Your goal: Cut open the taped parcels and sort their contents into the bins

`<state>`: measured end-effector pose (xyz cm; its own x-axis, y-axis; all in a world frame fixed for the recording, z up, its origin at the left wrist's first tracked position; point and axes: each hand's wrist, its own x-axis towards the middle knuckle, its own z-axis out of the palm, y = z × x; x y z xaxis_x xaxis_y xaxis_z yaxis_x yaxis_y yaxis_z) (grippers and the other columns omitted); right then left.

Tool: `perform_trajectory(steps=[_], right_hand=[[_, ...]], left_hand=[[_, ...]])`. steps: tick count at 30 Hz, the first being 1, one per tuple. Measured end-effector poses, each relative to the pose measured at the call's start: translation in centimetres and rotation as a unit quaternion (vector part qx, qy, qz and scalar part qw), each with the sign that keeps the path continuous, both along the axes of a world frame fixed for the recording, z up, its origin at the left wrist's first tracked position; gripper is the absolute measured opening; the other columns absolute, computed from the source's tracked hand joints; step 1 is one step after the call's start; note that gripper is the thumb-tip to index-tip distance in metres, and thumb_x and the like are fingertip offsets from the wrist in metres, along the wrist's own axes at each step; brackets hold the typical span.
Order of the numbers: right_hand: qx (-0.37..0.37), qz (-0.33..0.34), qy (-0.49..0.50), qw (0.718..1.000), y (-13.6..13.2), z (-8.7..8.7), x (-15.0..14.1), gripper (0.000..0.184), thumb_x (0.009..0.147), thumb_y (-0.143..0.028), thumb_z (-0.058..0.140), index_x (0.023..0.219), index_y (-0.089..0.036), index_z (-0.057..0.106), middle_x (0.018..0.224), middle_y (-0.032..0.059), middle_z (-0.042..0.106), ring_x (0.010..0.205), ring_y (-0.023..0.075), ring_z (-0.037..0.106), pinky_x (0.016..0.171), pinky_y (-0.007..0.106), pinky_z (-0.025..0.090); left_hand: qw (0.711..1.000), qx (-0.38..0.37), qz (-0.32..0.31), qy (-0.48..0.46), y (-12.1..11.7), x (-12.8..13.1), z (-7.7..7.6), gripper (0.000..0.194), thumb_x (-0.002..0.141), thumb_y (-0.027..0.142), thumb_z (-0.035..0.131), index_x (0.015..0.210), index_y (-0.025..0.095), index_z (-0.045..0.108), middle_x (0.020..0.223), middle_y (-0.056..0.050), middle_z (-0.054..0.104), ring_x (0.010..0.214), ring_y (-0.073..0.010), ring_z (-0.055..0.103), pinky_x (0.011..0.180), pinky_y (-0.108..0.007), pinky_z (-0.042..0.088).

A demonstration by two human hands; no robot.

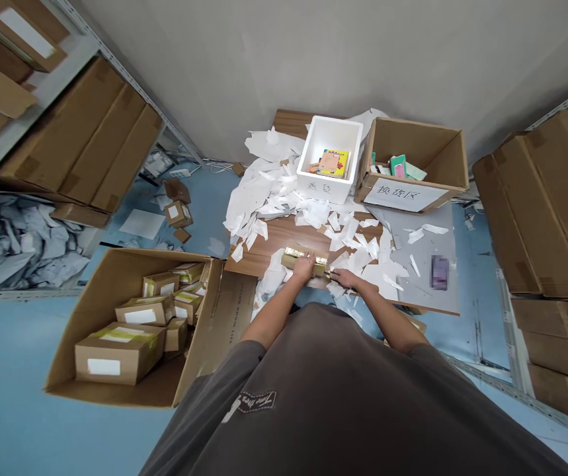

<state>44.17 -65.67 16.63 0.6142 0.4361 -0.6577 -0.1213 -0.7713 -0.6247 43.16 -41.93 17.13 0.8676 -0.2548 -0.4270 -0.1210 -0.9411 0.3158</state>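
A small cardboard box (319,270) with shiny yellowish tape along its top lies at the front of the table, among torn paper. My left hand (304,266) grips it from above, fingers closed over its middle. Just off the box's right end, my right hand (346,278) is closed around a small yellow and dark utility knife (330,273). The tip of the knife is at the box's right end; whether it cuts into the cardboard is too small to tell.
Torn white paper (258,188) covers much of the wooden table (284,231). Behind stand a white foam box (323,188) and an open carton (415,195) holding small goods. A large carton (115,393) of taped parcels stands left. Shelves with cartons (546,211) flank both sides.
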Motion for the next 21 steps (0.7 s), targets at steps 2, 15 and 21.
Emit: perform_trajectory(steps=[2,15,21], right_hand=[[0.011,-0.017,-0.015,1.000,-0.4,-0.3,-1.3,0.028,0.106,-0.044,0.056,0.088,-0.023,0.064,0.081,0.0014,0.069,0.081,0.0217,0.067,0.077,0.029,0.052],[-0.009,-0.154,-0.090,0.984,-0.8,0.6,-4.6,0.046,0.114,-0.046,0.033,0.126,-0.024,0.072,0.128,0.0093,0.077,0.119,0.0286,0.069,0.104,0.038,0.053],[-0.096,-0.063,-0.156,0.981,0.7,1.4,-4.3,0.041,0.112,-0.039,0.052,0.148,-0.021,0.062,0.144,0.0139,0.069,0.128,0.0289,0.067,0.104,0.033,0.048]], left_hand=[[1.000,-0.006,-0.013,-0.005,0.1,0.0,0.1,0.092,0.075,0.026,0.098,0.156,0.017,0.054,0.167,-0.025,0.051,0.158,-0.0394,0.047,0.122,-0.042,0.044],[0.998,0.008,0.058,-0.024,2.7,2.8,-2.2,0.093,0.091,0.064,0.080,0.169,0.025,0.046,0.178,-0.017,0.038,0.169,-0.0422,0.019,0.135,-0.058,0.017],[0.994,-0.067,0.033,-0.084,3.6,2.0,-3.4,0.073,0.102,0.058,0.067,0.166,0.027,0.052,0.172,-0.015,0.048,0.166,-0.0406,0.029,0.135,-0.056,0.016]])
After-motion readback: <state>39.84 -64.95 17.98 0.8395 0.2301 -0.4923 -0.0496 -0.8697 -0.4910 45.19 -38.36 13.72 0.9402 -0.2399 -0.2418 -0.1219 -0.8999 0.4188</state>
